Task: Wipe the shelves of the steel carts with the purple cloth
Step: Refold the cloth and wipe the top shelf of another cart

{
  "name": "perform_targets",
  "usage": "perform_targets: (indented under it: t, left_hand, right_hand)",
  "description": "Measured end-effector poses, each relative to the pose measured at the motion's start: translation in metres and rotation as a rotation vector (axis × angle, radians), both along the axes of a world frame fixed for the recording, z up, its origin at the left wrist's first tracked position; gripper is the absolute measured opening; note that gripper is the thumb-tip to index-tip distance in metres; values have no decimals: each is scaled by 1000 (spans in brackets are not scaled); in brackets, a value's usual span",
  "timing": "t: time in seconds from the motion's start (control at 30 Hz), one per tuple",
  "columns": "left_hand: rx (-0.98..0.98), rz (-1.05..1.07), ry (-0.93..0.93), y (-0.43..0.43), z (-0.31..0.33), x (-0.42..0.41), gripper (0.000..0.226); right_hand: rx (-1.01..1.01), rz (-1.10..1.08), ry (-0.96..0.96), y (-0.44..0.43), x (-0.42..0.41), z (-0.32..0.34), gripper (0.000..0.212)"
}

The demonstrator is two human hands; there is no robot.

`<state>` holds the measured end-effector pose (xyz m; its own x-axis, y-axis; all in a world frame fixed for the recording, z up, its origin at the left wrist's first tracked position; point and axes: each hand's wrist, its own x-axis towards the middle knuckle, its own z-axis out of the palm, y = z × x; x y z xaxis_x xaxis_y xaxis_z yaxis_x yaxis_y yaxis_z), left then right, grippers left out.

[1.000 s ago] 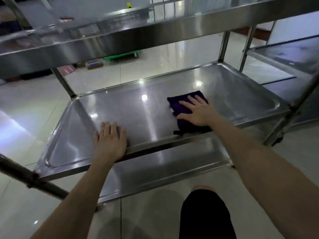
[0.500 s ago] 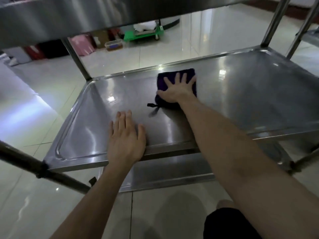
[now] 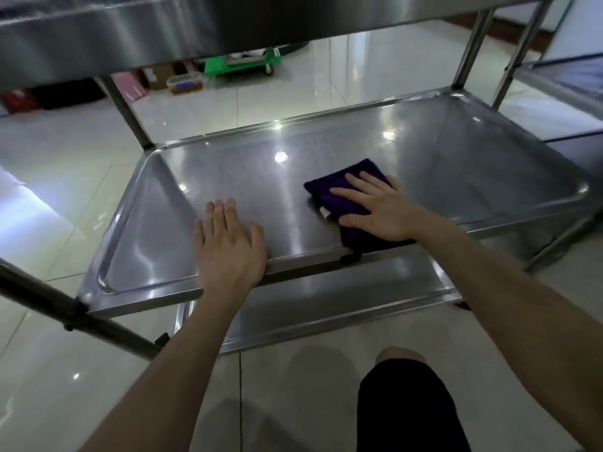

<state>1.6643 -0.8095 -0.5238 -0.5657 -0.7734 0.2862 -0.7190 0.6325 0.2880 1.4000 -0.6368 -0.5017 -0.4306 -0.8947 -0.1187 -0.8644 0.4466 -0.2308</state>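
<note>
The folded purple cloth point(image 3: 332, 189) lies on the middle shelf point(image 3: 456, 164) of the steel cart, close to the shelf's near rim. My right hand point(image 3: 378, 207) presses flat on top of the cloth, fingers spread and pointing left. My left hand point(image 3: 228, 246) rests flat on the same shelf at its front edge, left of the cloth, holding nothing. The top shelf point(image 3: 130, 34) hangs overhead, and the bottom shelf point(image 3: 326, 305) shows below.
A second steel cart point(image 3: 567, 76) stands at the right. Cart posts point(image 3: 127, 115) rise at the corners. A dark handle bar point(image 3: 65, 305) crosses low left. On the floor behind are a green dolly point(image 3: 241, 65) and a plastic box point(image 3: 184, 84). My knee point(image 3: 404, 386) is below.
My right hand has dragged the cloth from the back of the shelf toward the near rim and to the right. The left hand has stayed planted on the front edge.
</note>
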Motion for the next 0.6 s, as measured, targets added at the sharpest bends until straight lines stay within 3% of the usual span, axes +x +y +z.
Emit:
perform_targets:
  t: [0.1, 0.2, 0.27, 0.33, 0.43, 0.6]
  left_hand:
    - [-9, -30, -11, 9, 3, -3, 78]
    - [-27, -87, -24, 15, 4, -3, 76]
    - [-26, -99, -29, 15, 5, -3, 79]
    - [-33, -115, -27, 12, 5, -2, 81]
    - [-62, -107, 30, 9, 3, -3, 66]
    - [-58, -135, 58, 6, 0, -7, 59]
  right_hand:
    - [8, -359, 61, 28, -14, -3, 80]
    - [43, -540, 132, 9, 15, -8, 85]
    - [63, -513, 136, -17, 44, -7, 88]
    - [62, -349, 121, -38, 74, -6, 88]
    - [34, -110, 119, -47, 95, -6, 81]
    - [20, -122, 129, -43, 99, 0, 77]
